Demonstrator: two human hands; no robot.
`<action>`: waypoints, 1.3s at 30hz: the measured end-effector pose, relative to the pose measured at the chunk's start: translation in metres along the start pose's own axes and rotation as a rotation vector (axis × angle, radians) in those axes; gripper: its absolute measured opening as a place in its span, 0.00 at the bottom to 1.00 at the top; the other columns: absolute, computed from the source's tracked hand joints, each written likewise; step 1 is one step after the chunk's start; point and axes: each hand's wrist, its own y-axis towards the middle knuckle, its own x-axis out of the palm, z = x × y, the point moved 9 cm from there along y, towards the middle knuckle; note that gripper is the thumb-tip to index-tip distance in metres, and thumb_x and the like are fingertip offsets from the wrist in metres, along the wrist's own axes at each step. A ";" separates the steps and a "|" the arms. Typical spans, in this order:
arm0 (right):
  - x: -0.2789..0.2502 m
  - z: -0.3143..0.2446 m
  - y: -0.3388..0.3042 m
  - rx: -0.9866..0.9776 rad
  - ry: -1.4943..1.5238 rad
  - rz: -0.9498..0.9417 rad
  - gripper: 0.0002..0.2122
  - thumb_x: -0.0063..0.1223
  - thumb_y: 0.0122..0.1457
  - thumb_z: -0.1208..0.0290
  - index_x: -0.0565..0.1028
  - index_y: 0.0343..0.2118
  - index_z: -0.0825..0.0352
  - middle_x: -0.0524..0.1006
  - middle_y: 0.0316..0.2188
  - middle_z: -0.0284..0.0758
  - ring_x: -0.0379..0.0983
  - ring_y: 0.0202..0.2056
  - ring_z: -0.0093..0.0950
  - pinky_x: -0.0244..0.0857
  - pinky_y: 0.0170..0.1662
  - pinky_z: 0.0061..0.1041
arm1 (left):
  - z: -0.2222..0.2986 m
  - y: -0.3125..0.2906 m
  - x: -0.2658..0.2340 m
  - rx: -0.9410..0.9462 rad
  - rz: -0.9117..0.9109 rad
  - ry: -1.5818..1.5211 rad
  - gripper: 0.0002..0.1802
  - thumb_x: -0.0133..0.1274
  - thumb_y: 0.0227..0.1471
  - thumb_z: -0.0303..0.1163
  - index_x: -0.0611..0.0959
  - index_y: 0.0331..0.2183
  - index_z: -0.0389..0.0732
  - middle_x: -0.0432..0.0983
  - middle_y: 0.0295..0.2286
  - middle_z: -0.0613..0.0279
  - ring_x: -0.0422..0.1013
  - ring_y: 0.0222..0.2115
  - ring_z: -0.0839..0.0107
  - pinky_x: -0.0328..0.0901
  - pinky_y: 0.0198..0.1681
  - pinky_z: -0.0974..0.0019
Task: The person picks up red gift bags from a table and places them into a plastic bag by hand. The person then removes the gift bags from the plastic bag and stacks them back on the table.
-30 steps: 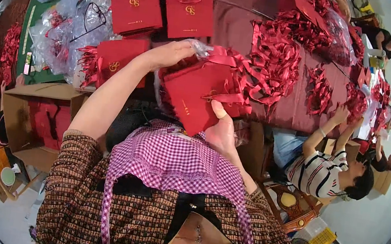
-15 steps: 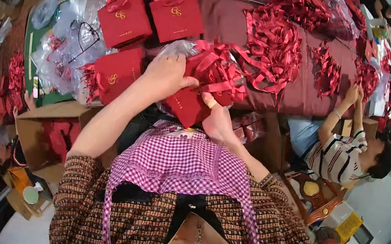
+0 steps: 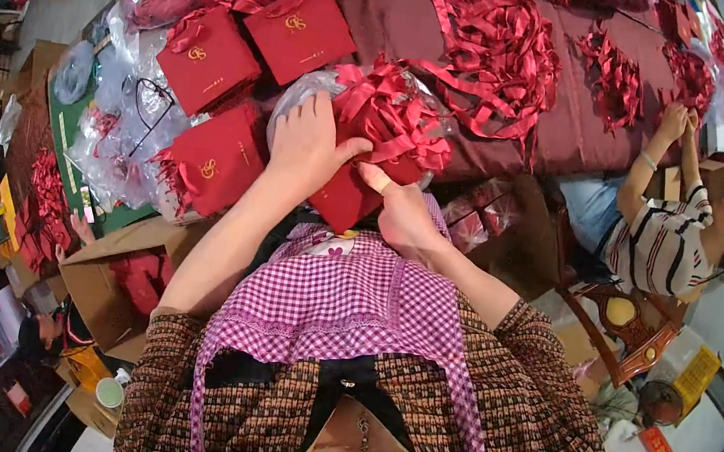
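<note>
A bundle of red gift bags (image 3: pixel 351 195) with shiny red ribbon handles (image 3: pixel 401 111) lies at the table's near edge, right in front of my apron. Clear plastic (image 3: pixel 300 88) wraps around its far and left side. My left hand (image 3: pixel 304 142) grips the bundle from the left, fingers over the plastic and thumb on the red front. Opposite it, my right hand (image 3: pixel 407 219) holds the right side, its thumb, with a pale wrap, lying on the front. The two thumbs almost meet; the right fingers are mostly hidden beneath.
Left of the bundle are more red bag stacks (image 3: pixel 214 159) and crumpled clear plastic (image 3: pixel 117 159). A ribbon heap (image 3: pixel 501 56) spreads beyond it on the dark red cloth (image 3: pixel 567 153). An open carton (image 3: pixel 109 283) stands at lower left. A person in a striped shirt (image 3: pixel 661 240) works at right.
The view has turned and shifted slightly. Both hands keep their hold on the bundle, and more clear plastic shows spread around its far left side.
</note>
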 end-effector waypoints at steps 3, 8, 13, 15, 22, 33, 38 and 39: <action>0.000 0.010 0.002 0.221 0.203 0.081 0.18 0.57 0.54 0.70 0.71 0.49 0.67 0.75 0.44 0.32 0.71 0.44 0.26 0.63 0.49 0.28 | -0.012 -0.002 0.022 -0.007 0.091 0.033 0.43 0.53 0.42 0.62 0.67 0.43 0.29 0.71 0.39 0.42 0.68 0.41 0.46 0.61 0.44 0.48; 0.001 0.011 0.008 0.224 0.214 0.067 0.19 0.57 0.54 0.71 0.70 0.50 0.66 0.74 0.45 0.32 0.70 0.45 0.27 0.62 0.51 0.28 | -0.022 0.005 0.031 -0.039 0.028 -0.032 0.46 0.51 0.44 0.63 0.65 0.49 0.31 0.68 0.45 0.41 0.65 0.47 0.46 0.58 0.49 0.47; 0.003 0.013 0.008 0.266 0.240 0.048 0.19 0.56 0.54 0.73 0.69 0.50 0.66 0.74 0.45 0.33 0.70 0.46 0.28 0.61 0.52 0.28 | -0.027 0.006 0.032 -0.075 -0.030 -0.022 0.46 0.50 0.46 0.61 0.63 0.52 0.31 0.67 0.47 0.42 0.63 0.49 0.47 0.57 0.51 0.48; 0.003 0.021 0.012 0.233 0.334 0.051 0.18 0.55 0.54 0.74 0.70 0.49 0.66 0.74 0.45 0.33 0.70 0.45 0.28 0.62 0.52 0.29 | -0.024 0.003 0.014 0.077 0.140 -0.130 0.42 0.53 0.47 0.57 0.66 0.50 0.31 0.68 0.46 0.43 0.64 0.48 0.47 0.58 0.50 0.51; -0.005 0.026 0.016 0.225 0.356 0.101 0.11 0.54 0.56 0.74 0.75 0.42 0.67 0.77 0.40 0.32 0.72 0.42 0.27 0.65 0.48 0.28 | -0.013 -0.045 -0.055 0.085 0.478 -0.277 0.13 0.49 0.48 0.22 0.75 0.40 0.33 0.71 0.39 0.49 0.67 0.42 0.52 0.61 0.49 0.57; 0.003 0.025 0.014 0.264 0.358 0.048 0.16 0.52 0.59 0.70 0.70 0.50 0.66 0.73 0.47 0.33 0.69 0.46 0.27 0.63 0.50 0.28 | 0.029 -0.047 0.011 0.113 -0.020 0.094 0.61 0.65 0.30 0.54 0.58 0.56 0.25 0.41 0.59 0.31 0.41 0.60 0.34 0.41 0.60 0.40; 0.007 0.016 0.013 0.149 0.273 -0.038 0.16 0.50 0.60 0.71 0.69 0.51 0.66 0.74 0.46 0.33 0.70 0.45 0.26 0.64 0.48 0.27 | 0.018 -0.044 0.019 0.069 -0.103 0.102 0.61 0.66 0.30 0.53 0.56 0.57 0.27 0.41 0.59 0.33 0.40 0.60 0.34 0.42 0.59 0.38; 0.004 0.013 0.010 0.145 0.272 -0.036 0.16 0.50 0.60 0.71 0.69 0.51 0.66 0.74 0.46 0.33 0.70 0.45 0.26 0.64 0.48 0.27 | 0.017 -0.044 0.018 0.073 -0.101 0.101 0.61 0.66 0.30 0.53 0.56 0.57 0.27 0.41 0.59 0.33 0.40 0.60 0.34 0.42 0.59 0.38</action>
